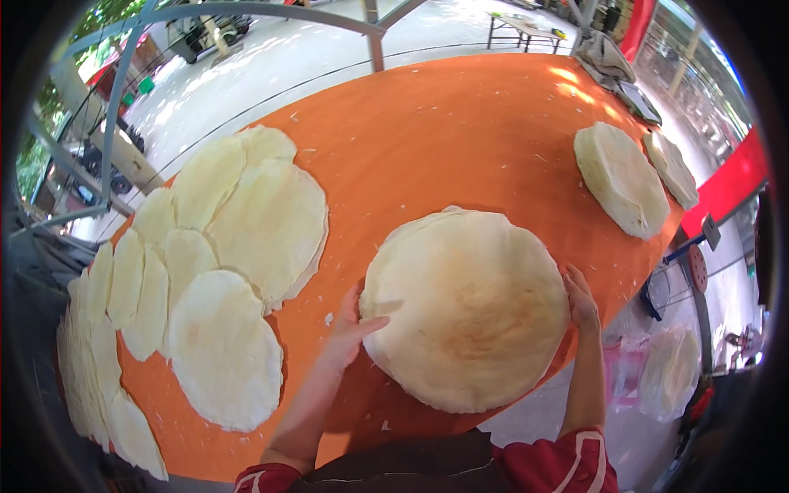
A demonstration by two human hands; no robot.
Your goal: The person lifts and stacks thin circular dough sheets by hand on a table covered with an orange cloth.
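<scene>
A thick round stack of thin, pale flatbreads (460, 304) lies before me near the table's front edge, browned in patches on its top sheet. At its left rim my left hand (353, 329) grips it, the thumb over the top and the other fingers partly hidden along the side. My right hand (582, 302) presses its curled fingers against the right rim, so the stack sits between both hands. On the left, more flatbreads (271, 218) lie overlapping in loose piles, with a single oval-looking pile (226, 349) closest to my left forearm.
The orange tabletop (436, 123) carries small crumbs. Two more flatbread stacks (622, 179) stand at the right edge, near a grey cloth (604, 62). Below the table on the right is a clear plastic bag (670, 374) with pale contents. A metal frame (376, 41) rises behind the table.
</scene>
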